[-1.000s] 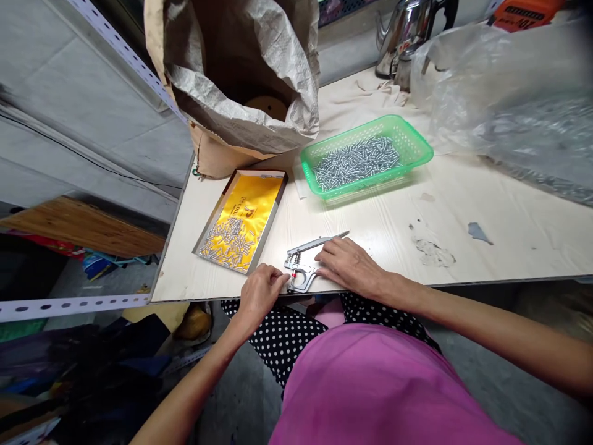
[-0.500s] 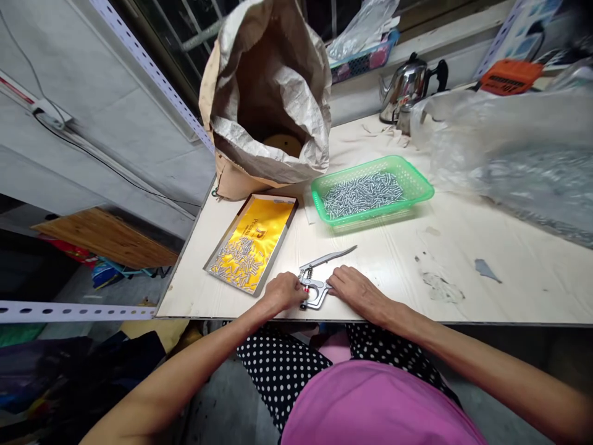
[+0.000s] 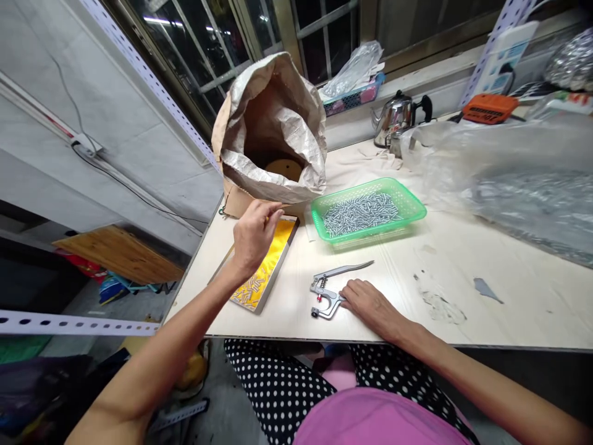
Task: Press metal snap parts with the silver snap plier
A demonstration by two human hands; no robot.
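Note:
My left hand [image 3: 254, 238] is raised over the shallow tray, in front of the paper sack. Its thumb and forefinger are nearly together in a pinch; whatever sits between them, if anything, is too small to make out. My right hand [image 3: 368, 306] rests on the table, its fingers closed round the lower handle of the grey snap pliers [image 3: 331, 301]. The pliers lie with their jaws apart and the upper handle raised; a small red part shows in the jaw. Under my left arm, the tray [image 3: 274, 272] has a yellow lining and many small metal pieces.
A green basket [image 3: 370, 233] full of small metal pieces stands behind the pliers. The open sack [image 3: 273, 185] is at the back left. To the right lies a large clear plastic bag [image 3: 519, 179]. A steel kettle [image 3: 396, 120] and an orange box [image 3: 490, 109] stand farther back.
My left hand has left the jaw of the pliers and moved up and left over the tray towards the sack. My right hand stays on the handle. The view has tilted up slightly.

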